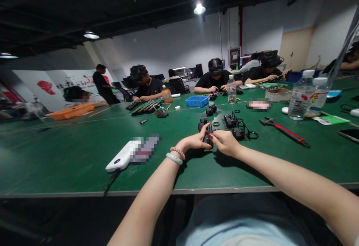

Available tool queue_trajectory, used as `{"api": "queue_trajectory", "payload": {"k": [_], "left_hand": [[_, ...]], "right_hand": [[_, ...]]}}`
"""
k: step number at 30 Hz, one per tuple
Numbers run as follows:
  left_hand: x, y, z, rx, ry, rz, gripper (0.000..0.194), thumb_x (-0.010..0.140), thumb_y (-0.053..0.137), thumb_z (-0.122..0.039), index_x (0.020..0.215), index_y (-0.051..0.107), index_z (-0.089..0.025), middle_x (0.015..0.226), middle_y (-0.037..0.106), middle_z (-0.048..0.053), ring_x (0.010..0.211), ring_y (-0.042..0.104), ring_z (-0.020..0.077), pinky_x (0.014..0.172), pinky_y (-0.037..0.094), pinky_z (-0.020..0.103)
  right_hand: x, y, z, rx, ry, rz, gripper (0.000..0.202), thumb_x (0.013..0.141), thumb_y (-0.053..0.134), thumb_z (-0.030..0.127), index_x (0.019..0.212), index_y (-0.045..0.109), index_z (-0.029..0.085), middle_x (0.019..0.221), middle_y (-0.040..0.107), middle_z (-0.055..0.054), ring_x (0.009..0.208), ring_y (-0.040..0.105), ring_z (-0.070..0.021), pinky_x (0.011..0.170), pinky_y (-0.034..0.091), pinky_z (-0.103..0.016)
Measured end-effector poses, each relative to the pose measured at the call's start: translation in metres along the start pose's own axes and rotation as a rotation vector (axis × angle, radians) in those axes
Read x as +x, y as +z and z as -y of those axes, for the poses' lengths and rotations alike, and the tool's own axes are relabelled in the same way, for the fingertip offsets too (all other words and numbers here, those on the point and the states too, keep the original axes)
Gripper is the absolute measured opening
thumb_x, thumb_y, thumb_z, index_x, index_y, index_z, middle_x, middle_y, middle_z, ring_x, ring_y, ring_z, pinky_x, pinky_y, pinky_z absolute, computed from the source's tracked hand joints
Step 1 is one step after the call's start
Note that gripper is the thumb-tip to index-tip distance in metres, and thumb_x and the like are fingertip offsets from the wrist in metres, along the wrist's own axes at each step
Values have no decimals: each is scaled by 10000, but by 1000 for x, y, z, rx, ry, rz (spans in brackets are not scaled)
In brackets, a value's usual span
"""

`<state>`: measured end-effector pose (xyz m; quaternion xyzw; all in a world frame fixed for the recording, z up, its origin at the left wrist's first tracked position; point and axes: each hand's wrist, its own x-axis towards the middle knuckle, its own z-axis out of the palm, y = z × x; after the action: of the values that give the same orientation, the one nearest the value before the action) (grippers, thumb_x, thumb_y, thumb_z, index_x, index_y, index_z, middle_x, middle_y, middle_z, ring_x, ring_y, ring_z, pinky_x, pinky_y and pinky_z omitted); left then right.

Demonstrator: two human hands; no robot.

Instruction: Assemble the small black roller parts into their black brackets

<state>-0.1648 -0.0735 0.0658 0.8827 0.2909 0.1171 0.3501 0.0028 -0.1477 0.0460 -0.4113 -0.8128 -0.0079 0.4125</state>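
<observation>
1. A small, dark black plastic part [207,140] sits just above the green tabletop [70,152] or on it — which one is unclear — directly between the two hands.
2. The left hand [195,140] holds it from the left, forefinger and thumb set apart with the part between them.
3. The right hand [226,142] meets it from the right, its fingers curled in and the tips close together; whether they pinch anything small, I cannot tell.
4. Just beyond the fingertips lies a thin black ring [215,123]. Chunky black plastic pieces [230,121] stand near the right hand, on its far side.
5. Farther out is a shallow, rectangular blue plastic tray [197,101]; its contents are too small to make out.
6. To its right stands a slim clear plastic bottle [231,90] with a white cap, and to its left a squat bottle of orange liquid [167,95].
7. Well to the right, a big clear plastic bottle [301,98] stands close to a second one. Beyond them is a pale, open-topped box [278,95] — its inside is hidden.
8. At the far left rests a long orange plastic tray [71,112], its inside not discernible.
</observation>
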Motion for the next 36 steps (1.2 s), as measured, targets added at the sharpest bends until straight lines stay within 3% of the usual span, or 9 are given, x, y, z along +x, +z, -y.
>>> {"api": "queue_trajectory", "payload": {"k": [3, 8, 10, 16, 20, 22, 27, 32, 36], "left_hand": [[0, 0, 0, -11, 5, -1, 1014, 586, 679, -252, 1354, 20, -187, 1302, 325, 131, 1129, 414, 251, 927, 344, 352], [-1, 0, -2, -2, -29, 11, 1029, 599, 677, -267, 1354, -17, -190, 1212, 423, 105, 1065, 468, 241, 908, 358, 350], [-1, -1, -2, 8, -29, 9, 1032, 600, 679, -274, 1354, -18, -182, 1208, 427, 106, 1072, 463, 245, 916, 351, 354], [0, -1, 1, 30, -9, -7, 1007, 599, 680, -273, 1355, 20, -180, 1331, 290, 143, 1161, 388, 266, 958, 312, 363], [-1, -1, -3, 15, -27, 22, 1033, 610, 680, -278, 1354, -29, -173, 1274, 369, 138, 1116, 437, 258, 950, 318, 367], [-1, -2, -4, 2, -27, 21, 1038, 608, 683, -272, 1353, -32, -171, 1252, 397, 131, 1108, 444, 255, 952, 316, 366], [-1, -1, -3, 0, -24, 3, 1054, 588, 693, -258, 1354, -25, -164, 1286, 358, 146, 1138, 414, 265, 960, 306, 359], [-1, -1, -4, 3, -37, 4, 1052, 598, 685, -261, 1354, -41, -171, 1259, 383, 137, 1096, 450, 252, 936, 331, 355], [-1, -1, -2, 0, -22, 5, 1057, 592, 685, -254, 1353, -45, -187, 1286, 354, 130, 1120, 429, 249, 933, 336, 344]], "right_hand": [[2, 1, 2, 22, -21, -17, 242, 837, 418, 258, 990, 561, 135, 967, 627, -97, 858, 574, -176, 728, 412, -254], [0, -3, -1, 12, -3, -9, 409, 883, 308, 272, 598, 575, 152, 560, 603, -31, 513, 542, -121, 537, 363, -222], [-1, -5, -2, 5, -1, -16, 426, 886, 296, 268, 568, 555, 151, 537, 587, -30, 493, 526, -116, 522, 349, -223], [3, -3, -1, 9, -19, -21, 267, 864, 373, 285, 873, 600, 145, 840, 654, -75, 735, 586, -156, 626, 393, -228], [2, -8, -4, 22, 23, -54, 480, 908, 246, 293, 587, 571, 146, 524, 591, -32, 490, 533, -110, 516, 361, -207], [2, -11, -4, 31, 28, -73, 507, 912, 223, 288, 547, 547, 149, 491, 570, -29, 475, 524, -107, 517, 361, -206], [4, -9, -1, 63, -12, -65, 286, 869, 358, 283, 818, 605, 147, 785, 656, -63, 683, 589, -140, 601, 391, -213], [2, -11, -3, 63, 18, -83, 460, 896, 261, 274, 594, 581, 141, 513, 575, -38, 490, 531, -125, 521, 361, -222], [4, -10, -3, 68, -1, -76, 292, 859, 357, 263, 802, 612, 135, 776, 647, -84, 709, 583, -164, 656, 398, -248]]}}
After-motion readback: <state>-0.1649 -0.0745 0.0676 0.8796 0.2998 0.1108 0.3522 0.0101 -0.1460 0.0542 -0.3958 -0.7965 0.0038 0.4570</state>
